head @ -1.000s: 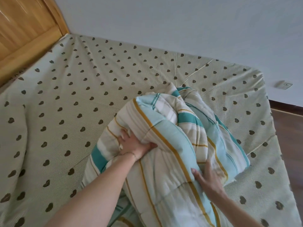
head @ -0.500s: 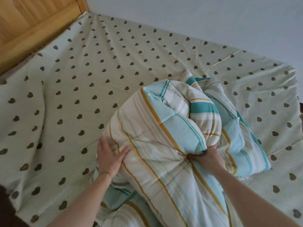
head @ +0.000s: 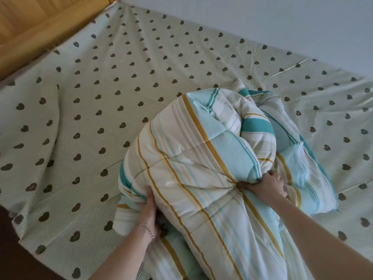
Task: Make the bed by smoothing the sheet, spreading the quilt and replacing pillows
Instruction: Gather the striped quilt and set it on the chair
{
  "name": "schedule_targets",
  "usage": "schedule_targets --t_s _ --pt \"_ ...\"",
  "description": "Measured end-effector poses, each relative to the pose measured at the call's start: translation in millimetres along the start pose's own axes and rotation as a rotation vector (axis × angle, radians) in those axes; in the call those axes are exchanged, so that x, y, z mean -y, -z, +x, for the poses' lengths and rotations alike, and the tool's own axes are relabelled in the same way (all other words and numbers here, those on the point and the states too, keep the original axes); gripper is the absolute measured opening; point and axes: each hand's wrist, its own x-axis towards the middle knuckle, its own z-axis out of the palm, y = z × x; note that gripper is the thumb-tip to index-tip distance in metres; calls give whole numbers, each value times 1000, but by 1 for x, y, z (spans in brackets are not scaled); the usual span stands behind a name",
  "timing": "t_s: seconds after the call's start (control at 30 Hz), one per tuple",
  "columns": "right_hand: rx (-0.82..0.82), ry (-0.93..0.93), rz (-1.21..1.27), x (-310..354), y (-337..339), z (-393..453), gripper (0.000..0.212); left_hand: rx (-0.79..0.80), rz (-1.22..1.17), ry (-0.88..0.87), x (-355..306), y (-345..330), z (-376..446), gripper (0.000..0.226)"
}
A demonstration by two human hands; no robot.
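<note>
The quilt [head: 212,158], striped in cream, teal and mustard, sits bunched in a rounded heap at the lower centre of the frame, on the sheet [head: 121,87]. The right hand [head: 266,185] pinches a gathered fold at the heap's lower right. The left hand [head: 148,215] is tucked under the heap's lower left edge; its fingers are hidden, so its grip cannot be told. A bracelet [head: 146,228] circles that wrist. The heart-printed sheet spreads to the wooden headboard [head: 36,27] at upper left and the wall [head: 262,17] along the top.
</note>
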Motion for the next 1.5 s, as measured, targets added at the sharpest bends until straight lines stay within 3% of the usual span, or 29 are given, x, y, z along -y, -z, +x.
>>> schedule_targets --t_s 0.1,0.27,0.33,0.43,0.5,0.6,0.77,0.83,0.9,1.0,1.03,1.07,1.13,1.2,1.27,1.33,1.4,1.5 --pt "4 60 163 -7 -1 -10 100 131 -60 -119 -18 -28 1 112" --pt "-34 62 401 -23 8 -14 77 -36 -46 -220 -45 -84 -5 136" --pt "-37 30 527 -24 14 -13 70 -90 -12 -266 -53 -101 -4 134" --pt "-32 -19 620 -22 20 -16 53 -216 95 -362 -61 -120 -7 96" --pt "-41 25 558 -17 22 -21 60 -288 207 -468 -66 -125 -8 74" --pt "-65 118 362 -7 33 -32 72 -286 347 -573 -75 -126 -22 61" --pt "-38 250 257 20 63 -62 46 -136 440 -612 -90 -116 -59 44" --pt "-13 273 280 23 64 -72 45 -107 403 -589 -90 -105 -64 44" --pt "34 249 351 21 57 -82 50 -21 350 -513 -88 -100 -63 51" --pt "89 146 430 4 38 -76 66 44 260 -396 -78 -92 -25 100" --pt "91 99 472 -2 35 -73 73 41 278 -355 -76 -92 -29 107" --pt "79 72 512 -7 31 -67 82 71 279 -319 -74 -97 -41 100" --pt "48 34 584 -17 26 -56 101 117 258 -310 -67 -106 -65 66" --pt "66 7 656 -24 24 -43 109 142 272 -284 -56 -107 -74 71" --pt "115 3 518 -31 31 -36 108 133 295 -272 -47 -104 -68 108" --pt "138 -11 99 -33 46 -26 124 104 293 -285 -45 -101 -58 123" --pt "145 -16 -125 -36 52 -14 137 75 297 -272 -45 -101 -49 134" --pt "169 -17 114 -39 41 6 149 104 333 -212 -47 -102 -32 141"
